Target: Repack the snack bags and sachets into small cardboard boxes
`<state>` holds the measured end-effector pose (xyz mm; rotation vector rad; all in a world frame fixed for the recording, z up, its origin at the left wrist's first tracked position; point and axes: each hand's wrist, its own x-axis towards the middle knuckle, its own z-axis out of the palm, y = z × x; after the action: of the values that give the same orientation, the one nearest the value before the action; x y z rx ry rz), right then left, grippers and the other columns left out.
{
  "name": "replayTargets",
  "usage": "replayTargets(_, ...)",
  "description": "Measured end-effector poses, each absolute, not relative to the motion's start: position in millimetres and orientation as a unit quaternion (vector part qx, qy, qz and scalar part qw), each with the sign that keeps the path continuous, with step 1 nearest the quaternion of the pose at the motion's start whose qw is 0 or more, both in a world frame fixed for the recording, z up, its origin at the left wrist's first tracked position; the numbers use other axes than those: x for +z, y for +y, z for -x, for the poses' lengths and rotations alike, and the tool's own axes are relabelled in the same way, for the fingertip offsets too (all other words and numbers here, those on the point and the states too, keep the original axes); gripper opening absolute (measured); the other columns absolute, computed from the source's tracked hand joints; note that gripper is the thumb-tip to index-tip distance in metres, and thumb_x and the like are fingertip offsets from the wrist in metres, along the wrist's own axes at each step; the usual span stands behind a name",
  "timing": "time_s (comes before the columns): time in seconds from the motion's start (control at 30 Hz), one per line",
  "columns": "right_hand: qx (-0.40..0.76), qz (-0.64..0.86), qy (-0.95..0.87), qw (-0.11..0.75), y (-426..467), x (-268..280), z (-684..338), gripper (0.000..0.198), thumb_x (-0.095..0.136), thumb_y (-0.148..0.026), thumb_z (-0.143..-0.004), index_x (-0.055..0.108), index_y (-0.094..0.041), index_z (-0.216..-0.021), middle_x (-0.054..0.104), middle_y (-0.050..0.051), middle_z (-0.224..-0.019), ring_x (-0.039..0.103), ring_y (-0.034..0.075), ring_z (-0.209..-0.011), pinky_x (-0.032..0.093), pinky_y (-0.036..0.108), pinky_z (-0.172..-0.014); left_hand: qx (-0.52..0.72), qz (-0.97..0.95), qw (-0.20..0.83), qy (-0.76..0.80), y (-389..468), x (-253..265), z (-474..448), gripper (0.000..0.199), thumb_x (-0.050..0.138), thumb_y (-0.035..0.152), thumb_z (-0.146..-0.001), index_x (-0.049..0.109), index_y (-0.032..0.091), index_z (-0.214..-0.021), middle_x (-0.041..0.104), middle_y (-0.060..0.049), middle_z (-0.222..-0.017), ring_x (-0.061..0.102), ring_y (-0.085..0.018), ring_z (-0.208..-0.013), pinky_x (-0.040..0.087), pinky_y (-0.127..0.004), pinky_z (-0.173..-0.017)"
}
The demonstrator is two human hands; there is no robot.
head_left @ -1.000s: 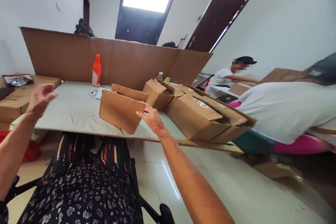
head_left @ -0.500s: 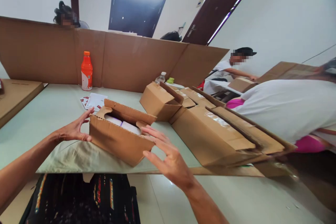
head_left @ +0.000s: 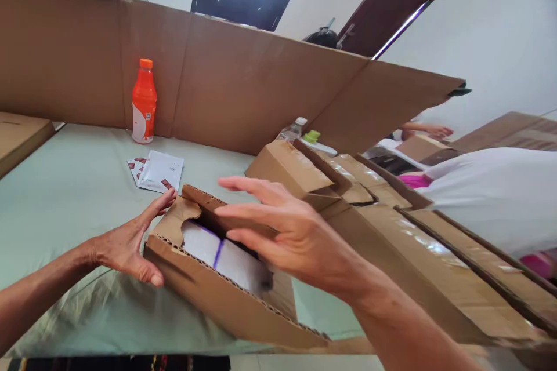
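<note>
In the head view an open cardboard box [head_left: 226, 307] stands on the table in front of me, with white packages [head_left: 204, 243] edged in purple inside it. My left hand [head_left: 126, 243] rests against the box's left end, thumb and fingers spread around the corner. Over the right part of the opening hovers my right hand [head_left: 278, 226], fingers apart and holding nothing; it hides part of the far flap. Just behind the box lie flat white sachets [head_left: 161, 171] with small dark red marks.
An orange bottle [head_left: 144, 101] stands by a tall cardboard partition [head_left: 243, 81]. Taped cartons [head_left: 418, 266] line the right side, near a clear bottle [head_left: 293, 129]. Another flat carton [head_left: 21, 136] lies at far left. A person in a white shirt [head_left: 500, 197] is at right.
My right hand has lifted off the box's right end and moved above its opening. My left hand stays at the left end. The view has moved closer and tilted down.
</note>
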<state>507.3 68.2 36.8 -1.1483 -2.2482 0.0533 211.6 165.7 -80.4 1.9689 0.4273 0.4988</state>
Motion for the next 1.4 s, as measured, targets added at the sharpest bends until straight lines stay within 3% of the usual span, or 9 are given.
replayTargets(0.07, 0.005, 0.432, -0.871, 0.235, 85.6, 31.9, -498.0, 0.028, 0.070, -0.017, -0.093, 0.075, -0.032, -0.116, 0.069, 0.006, -0.140, 0.069, 0.029, -0.120, 0.054, 0.050, -0.102, 0.216, -0.816, 0.509, 0.170, 168.5, -81.7, -213.7, 0.141, 0.080, 0.084, -0.068, -0.008, 0.038, -0.168, -0.001, -0.012, -0.180, 0.002, -0.046, -0.163, 0.009, -0.071, -0.130)
replayTargets(0.13, -0.013, 0.444, -0.874, 0.198, 99.2, 23.9, -492.9, 0.019, 0.067, -0.014, -0.094, 0.074, -0.027, -0.106, 0.077, 0.006, -0.119, 0.072, 0.025, -0.100, 0.054, 0.043, -0.092, 0.219, -0.812, 0.513, 0.172, 170.9, -84.4, -214.9, 0.141, 0.081, 0.083, -0.068, -0.007, 0.037, -0.168, 0.006, -0.013, -0.179, 0.006, -0.047, -0.163, 0.011, -0.072, -0.130)
replayTargets(0.27, -0.053, 0.466, -0.856, 0.219, 110.6, 12.4, -493.8, 0.016, 0.059, -0.018, -0.102, 0.069, -0.024, -0.091, 0.078, 0.001, -0.089, 0.068, 0.018, -0.074, 0.050, 0.035, -0.079, 0.220, -0.808, 0.514, 0.185, 173.9, -93.4, -216.3, 0.140, 0.085, 0.078, -0.068, -0.005, 0.041, -0.168, 0.019, -0.011, -0.176, 0.015, -0.048, -0.161, 0.016, -0.071, -0.130)
replayTargets(0.53, -0.067, 0.467, -0.804, 0.361, 50.5, 40.9, -489.8, 0.035, 0.054, -0.007, -0.100, 0.073, -0.034, -0.112, 0.080, 0.002, -0.104, 0.077, 0.022, -0.093, 0.062, 0.037, -0.080, 0.196, -0.807, 0.528, 0.179, 177.6, -106.4, -220.7, 0.143, 0.089, 0.073, -0.067, -0.007, 0.040, -0.168, 0.016, -0.011, -0.177, 0.011, -0.050, -0.161, 0.015, -0.072, -0.130)
replayTargets(0.7, 0.091, 0.468, -0.860, 0.182, 29.7, 29.3, -506.4, 0.030, 0.065, -0.025, -0.099, 0.074, -0.034, -0.126, 0.079, 0.003, -0.120, 0.078, 0.023, -0.101, 0.065, 0.034, -0.081, 0.224, -0.810, 0.507, 0.192, 161.0, -101.9, -213.4, 0.143, 0.088, 0.073, -0.068, -0.010, 0.041, -0.167, 0.026, -0.012, -0.172, 0.024, -0.048, -0.158, 0.026, -0.068, -0.128)
replayTargets(0.87, 0.123, 0.486, -0.862, 0.076, 25.9, 11.8, -520.8, 0.083, 0.085, -0.050, -0.083, 0.054, -0.029, -0.157, 0.066, 0.011, -0.147, 0.068, 0.034, -0.126, 0.060, 0.045, -0.102, 0.262, -0.842, 0.433, 0.187, 133.0, -96.6, -196.1, 0.125, 0.081, 0.070, -0.079, -0.005, 0.048, -0.166, 0.026, -0.009, -0.171, 0.032, -0.046, -0.155, 0.032, -0.064, -0.127)
replayTargets(1.07, 0.120, 0.528, -0.836, -0.092, 24.6, 20.4, -493.9, 0.075, 0.076, -0.030, -0.084, 0.055, -0.013, -0.154, 0.067, 0.020, -0.142, 0.063, 0.041, -0.131, 0.048, 0.062, -0.114, 0.292, -0.842, 0.397, 0.222, 113.5, -97.9, -193.2, 0.127, 0.083, 0.065, -0.080, -0.004, 0.036, -0.169, 0.028, -0.019, -0.169, 0.039, -0.049, -0.151, 0.035, -0.071, -0.122)
replayTargets(1.2, 0.054, 0.522, -0.846, -0.093, 20.5, 7.2, -496.7, 0.065, 0.070, -0.027, -0.085, 0.060, -0.009, -0.147, 0.073, 0.023, -0.128, 0.070, 0.040, -0.116, 0.054, 0.062, -0.106, 0.300, -0.833, 0.411, 0.217, 112.9, -104.5, -196.0, 0.128, 0.084, 0.066, -0.078, 0.000, 0.033, -0.169, 0.027, -0.020, -0.170, 0.038, -0.048, -0.152, 0.034, -0.072, -0.122)
replayTargets(1.4, 0.067, 0.535, -0.837, -0.092, 24.8, -14.0, -497.5, 0.072, 0.068, -0.026, -0.079, 0.058, -0.010, -0.149, 0.070, 0.022, -0.135, 0.068, 0.039, -0.123, 0.052, 0.060, -0.111, 0.284, -0.827, 0.450, 0.183, 120.7, -119.4, -198.2, 0.135, 0.083, 0.069, -0.076, -0.006, 0.030, -0.169, 0.022, -0.022, -0.172, 0.028, -0.050, -0.156, 0.029, -0.073, -0.124)
